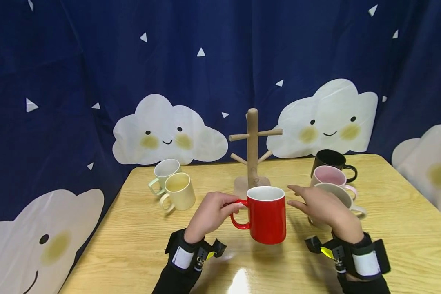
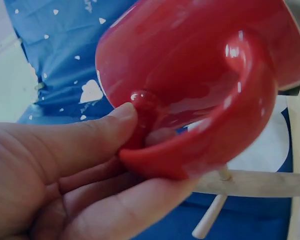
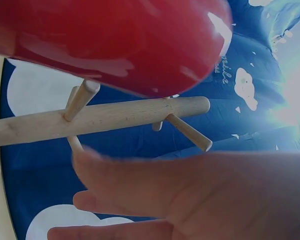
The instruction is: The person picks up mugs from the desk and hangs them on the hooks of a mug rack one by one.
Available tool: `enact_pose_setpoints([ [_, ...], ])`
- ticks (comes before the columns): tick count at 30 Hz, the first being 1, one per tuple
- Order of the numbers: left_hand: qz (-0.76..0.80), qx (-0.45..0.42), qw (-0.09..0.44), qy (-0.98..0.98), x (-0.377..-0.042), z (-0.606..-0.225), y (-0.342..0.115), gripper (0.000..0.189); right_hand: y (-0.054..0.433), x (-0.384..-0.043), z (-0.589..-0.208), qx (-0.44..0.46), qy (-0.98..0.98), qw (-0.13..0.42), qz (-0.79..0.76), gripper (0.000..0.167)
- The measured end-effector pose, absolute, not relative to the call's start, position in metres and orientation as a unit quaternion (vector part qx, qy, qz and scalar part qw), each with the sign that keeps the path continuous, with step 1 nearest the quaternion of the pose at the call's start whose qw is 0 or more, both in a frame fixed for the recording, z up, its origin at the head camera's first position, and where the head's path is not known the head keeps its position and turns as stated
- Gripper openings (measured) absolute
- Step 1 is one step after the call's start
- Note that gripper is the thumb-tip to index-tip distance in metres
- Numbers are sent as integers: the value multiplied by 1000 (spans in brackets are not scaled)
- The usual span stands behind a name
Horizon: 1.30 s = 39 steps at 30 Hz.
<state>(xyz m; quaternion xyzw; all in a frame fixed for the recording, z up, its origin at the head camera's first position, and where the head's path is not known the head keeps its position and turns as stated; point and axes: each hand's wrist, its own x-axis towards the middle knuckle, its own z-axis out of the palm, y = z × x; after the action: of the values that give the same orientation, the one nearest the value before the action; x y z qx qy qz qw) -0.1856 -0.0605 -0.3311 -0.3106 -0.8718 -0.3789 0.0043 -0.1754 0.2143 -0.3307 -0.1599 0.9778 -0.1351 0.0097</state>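
Two containers, a pale green mug (image 1: pixel 167 170) and a yellow mug (image 1: pixel 180 194), stand at left; the left hand (image 1: pixel 208 214) pinches the handle (image 2: pixel 257 110) of a white-lined red mug (image 1: pixel 267 218), raised before a wooden rack (image 1: pixel 252 149); the right hand (image 1: pixel 325 209), fingers extended, is apart from it, near a black mug (image 1: pixel 328 158), pink mug (image 1: pixel 329 175) and cream mug (image 1: pixel 341 193)

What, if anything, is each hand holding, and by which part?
The left hand pinches the red mug by its handle, near the top. The right hand holds nothing.

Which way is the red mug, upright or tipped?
Upright: in the head view, the red mug shows its white inside through the opening on top.
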Motion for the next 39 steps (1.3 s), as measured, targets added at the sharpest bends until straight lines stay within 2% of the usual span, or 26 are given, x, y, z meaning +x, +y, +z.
enact_pose_setpoints([
  [5, -390, -316, -50, -863, -193, -336, -62, 16, 213, -177, -330, -172, 975, -11, -141, 36],
  [10, -409, -307, -66, -857, -197, -337, -63, 19, 209, -179, -325, -152, 946, -16, -288, 51],
  [13, -420, -294, -71, -856, -198, -335, -66, 19, 203, -179, -323, -170, 884, 22, -436, 61],
  [15, -427, -288, -70, -854, -199, -334, -68, 19, 198, -177, -323, -188, 839, 61, -507, 61],
  [18, -436, -282, -67, -852, -199, -332, -71, 18, 187, -174, -326, -195, 796, 122, -561, 66],
  [21, -444, -273, -66, -851, -200, -331, -73, 19, 172, -173, -330, -163, 779, 142, -588, 82],
  [24, -449, -260, -69, -852, -200, -330, -74, 19, 152, -173, -335, -105, 788, 110, -596, 99],
  [26, -447, -256, -63, -855, -200, -331, -74, 19, 141, -171, -338, -64, 796, 76, -597, 102],
  [31, -434, -263, -27, -861, -197, -331, -72, 18, 126, -168, -344, -17, 801, 8, -598, 88],
  [36, -427, -262, 4, -866, -194, -331, -69, 17, 125, -166, -345, -13, 803, -12, -595, 85],
  [39, -434, -249, 3, -866, -193, -330, -69, 20, 126, -166, -344, -13, 802, -13, -597, 84],
])
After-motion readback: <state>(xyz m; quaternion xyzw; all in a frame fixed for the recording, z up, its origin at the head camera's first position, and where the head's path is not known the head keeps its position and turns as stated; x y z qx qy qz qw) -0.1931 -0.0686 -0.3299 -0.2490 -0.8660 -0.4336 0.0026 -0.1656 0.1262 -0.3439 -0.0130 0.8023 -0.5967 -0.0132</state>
